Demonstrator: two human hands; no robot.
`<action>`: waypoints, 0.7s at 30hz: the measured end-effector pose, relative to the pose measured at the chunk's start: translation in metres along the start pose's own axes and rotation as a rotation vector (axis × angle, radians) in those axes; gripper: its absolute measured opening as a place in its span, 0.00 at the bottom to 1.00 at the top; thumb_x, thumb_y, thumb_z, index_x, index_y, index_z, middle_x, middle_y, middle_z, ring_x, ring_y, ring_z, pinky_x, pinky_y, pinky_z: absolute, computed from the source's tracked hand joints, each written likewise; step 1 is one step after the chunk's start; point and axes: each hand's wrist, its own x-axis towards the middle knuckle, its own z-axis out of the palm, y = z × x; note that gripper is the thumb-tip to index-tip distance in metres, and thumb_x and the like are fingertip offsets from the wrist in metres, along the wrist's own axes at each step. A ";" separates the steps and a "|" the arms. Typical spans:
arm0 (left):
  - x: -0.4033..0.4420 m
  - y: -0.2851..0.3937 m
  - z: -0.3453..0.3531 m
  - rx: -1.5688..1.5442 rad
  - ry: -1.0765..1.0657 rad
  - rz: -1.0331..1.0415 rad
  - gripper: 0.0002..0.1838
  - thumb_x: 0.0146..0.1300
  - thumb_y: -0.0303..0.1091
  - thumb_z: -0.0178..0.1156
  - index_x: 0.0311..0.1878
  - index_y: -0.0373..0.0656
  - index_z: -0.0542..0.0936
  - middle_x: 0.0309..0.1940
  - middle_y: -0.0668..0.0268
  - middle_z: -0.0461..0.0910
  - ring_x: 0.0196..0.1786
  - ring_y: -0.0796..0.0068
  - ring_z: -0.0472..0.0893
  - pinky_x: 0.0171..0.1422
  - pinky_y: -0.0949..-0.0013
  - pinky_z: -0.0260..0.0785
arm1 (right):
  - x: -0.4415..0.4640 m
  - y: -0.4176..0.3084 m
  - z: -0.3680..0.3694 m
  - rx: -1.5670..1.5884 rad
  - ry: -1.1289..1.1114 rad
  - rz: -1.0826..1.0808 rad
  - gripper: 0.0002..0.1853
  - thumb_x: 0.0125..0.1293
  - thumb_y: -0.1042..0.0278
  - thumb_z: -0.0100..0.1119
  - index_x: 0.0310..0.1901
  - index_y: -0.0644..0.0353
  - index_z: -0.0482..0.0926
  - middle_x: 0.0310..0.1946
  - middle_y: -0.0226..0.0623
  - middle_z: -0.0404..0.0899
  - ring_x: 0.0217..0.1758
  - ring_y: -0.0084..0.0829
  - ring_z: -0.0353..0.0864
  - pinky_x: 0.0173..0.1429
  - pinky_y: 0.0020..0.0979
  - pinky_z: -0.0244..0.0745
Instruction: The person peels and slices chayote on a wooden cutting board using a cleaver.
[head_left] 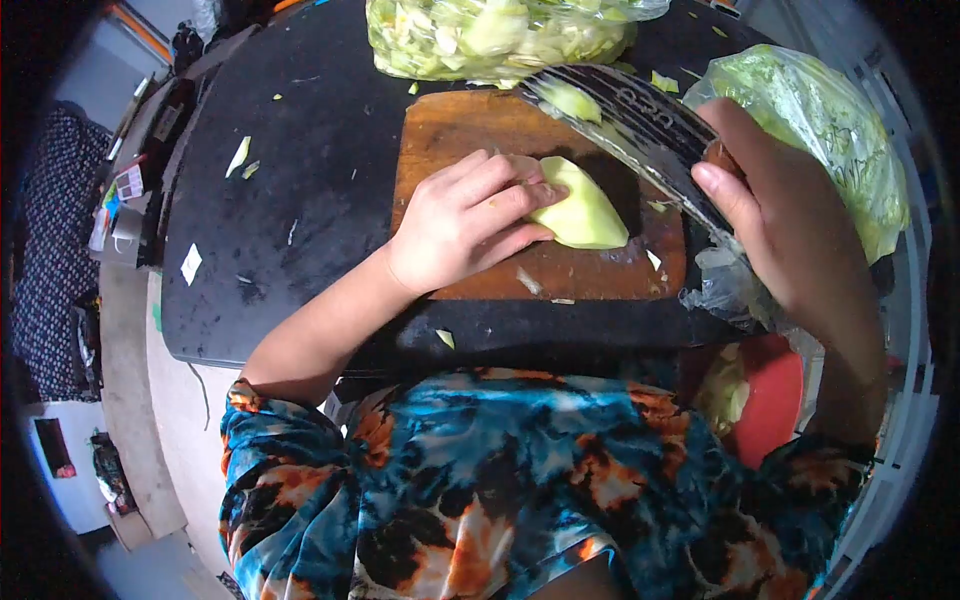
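My left hand (470, 215) is closed on a pale green, peeled piece of fruit or vegetable (588, 215) and presses it on the wooden cutting board (455, 125); its exact kind I cannot make out. In my right hand (770, 195) is the handle of a cleaver (650, 125), its broad dark blade raised and tilted over the right part of the board. The blade is slightly blurred, and a light green bit (572, 101) shows against it. Small pale scraps lie on the board around the piece.
A clear bag of cut pale green pieces (500, 40) stands behind the board. Another plastic bag (810, 130) with green contents sits at the right. Scraps dot the black table (300, 180). A red container (770, 395) with pale pieces is below the table's right edge.
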 end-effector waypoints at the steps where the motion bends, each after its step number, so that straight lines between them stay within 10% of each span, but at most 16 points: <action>1: -0.002 0.000 0.001 -0.008 -0.016 0.007 0.21 0.41 0.31 0.71 0.42 0.42 0.79 0.38 0.61 0.76 0.41 0.62 0.78 0.41 0.65 0.72 | 0.003 0.001 0.001 -0.035 0.035 -0.055 0.13 0.65 0.72 0.49 0.51 0.61 0.66 0.23 0.43 0.71 0.26 0.35 0.72 0.35 0.31 0.66; 19: 0.008 -0.004 0.015 -0.370 -0.113 -0.424 0.33 0.39 0.35 0.75 0.50 0.39 0.70 0.44 0.60 0.74 0.46 0.64 0.77 0.51 0.66 0.69 | -0.011 0.028 0.027 -0.017 0.133 -0.020 0.17 0.67 0.68 0.49 0.53 0.70 0.67 0.26 0.42 0.72 0.29 0.33 0.71 0.38 0.33 0.66; 21: 0.014 -0.003 0.019 -0.317 -0.104 -0.384 0.32 0.40 0.35 0.74 0.49 0.40 0.71 0.43 0.61 0.74 0.44 0.65 0.78 0.48 0.67 0.71 | -0.009 0.024 0.026 0.101 0.014 0.075 0.13 0.66 0.66 0.49 0.46 0.67 0.67 0.28 0.50 0.73 0.34 0.47 0.73 0.39 0.40 0.66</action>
